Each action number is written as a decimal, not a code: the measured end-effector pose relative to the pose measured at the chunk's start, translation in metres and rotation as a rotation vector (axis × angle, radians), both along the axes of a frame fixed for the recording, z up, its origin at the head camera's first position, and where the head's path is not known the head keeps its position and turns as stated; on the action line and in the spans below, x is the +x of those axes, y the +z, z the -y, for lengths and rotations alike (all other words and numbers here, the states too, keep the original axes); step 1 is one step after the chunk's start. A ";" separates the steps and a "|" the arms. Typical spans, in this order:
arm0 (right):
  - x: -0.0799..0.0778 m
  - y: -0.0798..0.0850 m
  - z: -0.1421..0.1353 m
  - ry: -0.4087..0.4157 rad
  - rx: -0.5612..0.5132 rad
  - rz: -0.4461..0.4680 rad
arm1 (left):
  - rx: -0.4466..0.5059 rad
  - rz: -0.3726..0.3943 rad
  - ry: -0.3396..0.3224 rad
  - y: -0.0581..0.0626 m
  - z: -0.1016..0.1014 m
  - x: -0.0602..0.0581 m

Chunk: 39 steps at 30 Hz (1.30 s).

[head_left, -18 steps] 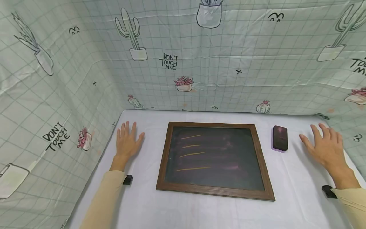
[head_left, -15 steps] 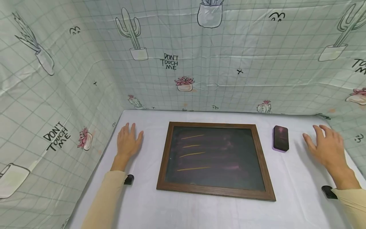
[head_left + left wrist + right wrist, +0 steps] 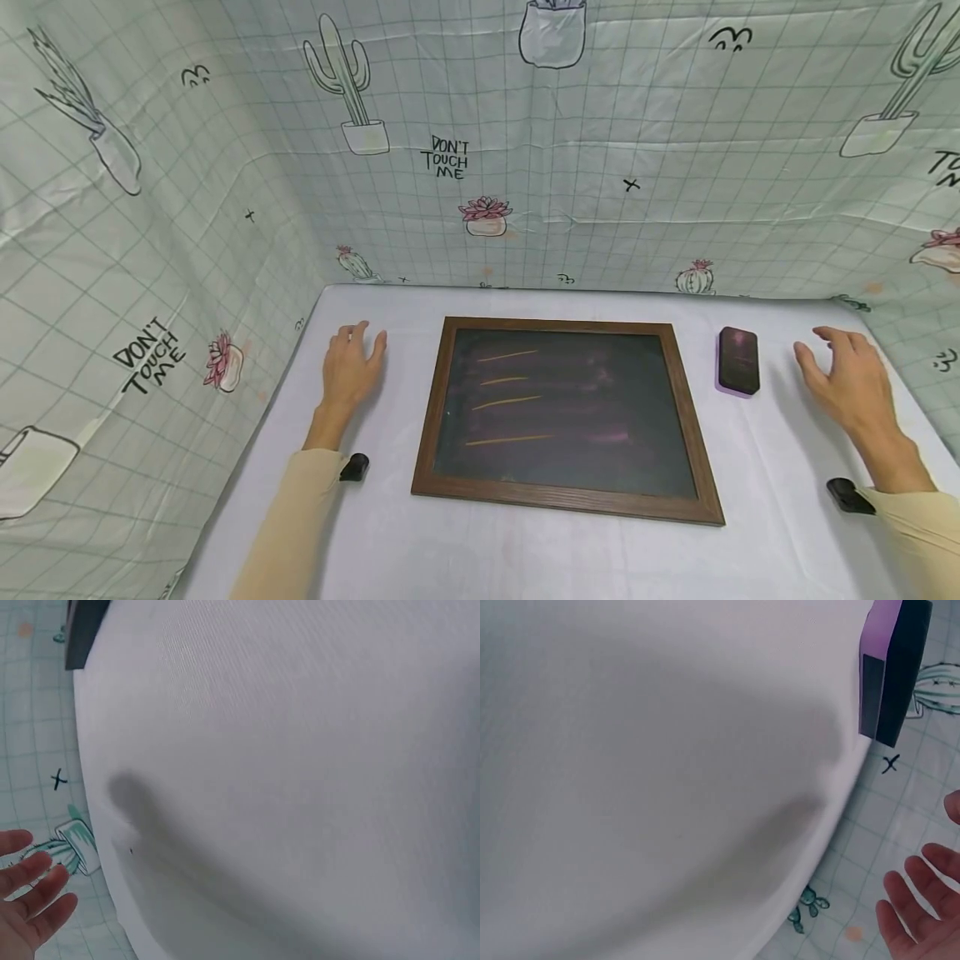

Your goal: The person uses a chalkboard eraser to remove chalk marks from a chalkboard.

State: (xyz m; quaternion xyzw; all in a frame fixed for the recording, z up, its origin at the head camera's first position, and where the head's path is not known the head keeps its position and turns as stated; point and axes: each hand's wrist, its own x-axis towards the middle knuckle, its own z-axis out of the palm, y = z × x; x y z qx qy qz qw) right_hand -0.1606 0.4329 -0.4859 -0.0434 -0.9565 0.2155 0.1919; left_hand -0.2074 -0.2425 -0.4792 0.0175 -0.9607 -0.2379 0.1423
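framed blackboard and dark block between two released grips

in the head view, the blackboard lies flat near the centre of the frame, on a white tabletop. its brown wooden border encloses a dark surface; four yellow strokes run one above another in the left half, with a pinkish smudge to their right. the dark block, purple along its base, lies right of centre, between the blackboard and the right hand, touching neither. the right hand, at the right of the frame, is released, its fingers loosely bent. the left hand, left of centre, is likewise released and apart from the blackboard. a pale yellow sleeve covers each forearm, and a small black device sits at each wrist. behind the tabletop rises a gridded backdrop printed with plants and "don't touch me". in the right wrist view, the block stands out at upper right, above the hand. in the left wrist view, the hand occupies the lower left.
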 end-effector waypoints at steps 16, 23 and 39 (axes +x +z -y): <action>-0.005 0.001 0.020 0.021 -0.103 0.003 | 0.213 0.081 -0.068 0.007 -0.039 0.004; -0.006 0.002 0.032 0.040 -0.145 0.009 | 0.275 0.072 -0.087 0.005 -0.054 0.006; -0.011 -0.002 0.052 -0.006 -0.208 0.202 | 0.417 0.212 -0.141 -0.004 -0.076 0.016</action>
